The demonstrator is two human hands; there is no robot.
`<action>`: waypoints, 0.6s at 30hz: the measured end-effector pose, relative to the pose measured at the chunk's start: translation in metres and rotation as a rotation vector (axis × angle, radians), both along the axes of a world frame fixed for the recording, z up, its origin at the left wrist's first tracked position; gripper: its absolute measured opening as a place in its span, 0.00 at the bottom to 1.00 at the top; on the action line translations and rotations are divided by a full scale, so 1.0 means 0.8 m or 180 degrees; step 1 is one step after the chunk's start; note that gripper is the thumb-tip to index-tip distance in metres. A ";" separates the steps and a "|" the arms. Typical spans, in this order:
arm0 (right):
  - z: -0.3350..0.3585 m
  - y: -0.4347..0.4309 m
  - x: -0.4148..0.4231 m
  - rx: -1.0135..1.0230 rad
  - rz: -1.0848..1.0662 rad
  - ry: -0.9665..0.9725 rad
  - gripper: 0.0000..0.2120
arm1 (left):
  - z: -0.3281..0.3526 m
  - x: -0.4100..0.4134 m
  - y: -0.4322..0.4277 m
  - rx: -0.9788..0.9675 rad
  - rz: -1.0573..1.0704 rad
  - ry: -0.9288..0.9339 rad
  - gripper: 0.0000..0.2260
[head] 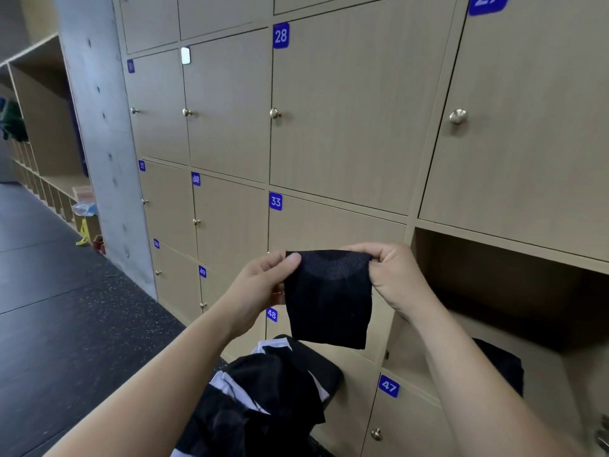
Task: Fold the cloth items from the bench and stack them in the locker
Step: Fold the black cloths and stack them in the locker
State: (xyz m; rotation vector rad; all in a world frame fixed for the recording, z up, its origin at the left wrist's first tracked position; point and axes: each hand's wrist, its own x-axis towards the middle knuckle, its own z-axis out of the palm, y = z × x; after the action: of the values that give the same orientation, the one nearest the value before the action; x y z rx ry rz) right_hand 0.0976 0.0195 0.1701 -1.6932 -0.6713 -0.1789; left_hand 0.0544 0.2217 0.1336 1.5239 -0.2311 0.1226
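Floor: dark speckled rubber floor (66, 308), in wide tiles, running along the foot of the lockers at the left.
Shelving: one run of open wooden cubbies (43, 127) at the far left, with dark green cloth hanging at its left edge.
Pillar: one bare concrete pillar (99, 127) between the cubbies and the lockers, with small yellow and red clutter at its foot.
Locker wall: beige wooden doors (329, 127) with round metal knobs; blue plates 28, 31, 32, 33, 49, 48 and 47 are readable.
Left hand (263, 285): pinches the upper left corner of the cloth, thumb on the front face, fingers behind.
Task item: one small black cloth (329, 305), held flat in the air before door 33, hanging straight above the pile.
Pile: one heap of black and white cloth (263, 390) at the lower edge of view; its support is mostly hidden.
Right hand (398, 278): pinches the upper right corner, fingers curled.
Open locker (478, 275): one, door-free opening just right of the hands, above plate 47.
Stored: one dark folded item (504, 367) on that locker's floor, partly behind the right forearm.
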 end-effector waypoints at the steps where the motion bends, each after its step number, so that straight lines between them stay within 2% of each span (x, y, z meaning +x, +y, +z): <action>1: -0.003 -0.003 0.001 -0.0036 -0.0002 0.0026 0.19 | -0.004 0.003 -0.003 0.0099 0.0120 -0.0105 0.13; 6: -0.009 -0.031 0.001 -0.0527 0.0220 0.0159 0.14 | -0.010 0.012 -0.012 0.0220 0.0234 -0.0249 0.12; 10: -0.003 -0.058 0.001 -0.0637 0.0180 0.0417 0.21 | -0.006 0.017 -0.020 0.0329 0.0094 -0.0263 0.11; 13: 0.004 -0.062 0.001 -0.0506 0.0290 0.0650 0.21 | -0.004 0.021 -0.033 0.0424 0.0028 -0.0202 0.12; 18: -0.008 -0.053 -0.003 -0.1383 0.0178 0.0692 0.09 | -0.008 0.029 -0.055 0.0618 -0.0212 -0.0213 0.14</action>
State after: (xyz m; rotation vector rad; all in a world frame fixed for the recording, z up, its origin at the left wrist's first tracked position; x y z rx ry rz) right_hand 0.0952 -0.0233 0.1640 -2.0680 -0.6217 0.2042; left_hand 0.0780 0.1774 0.1274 1.7045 -0.3551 0.1007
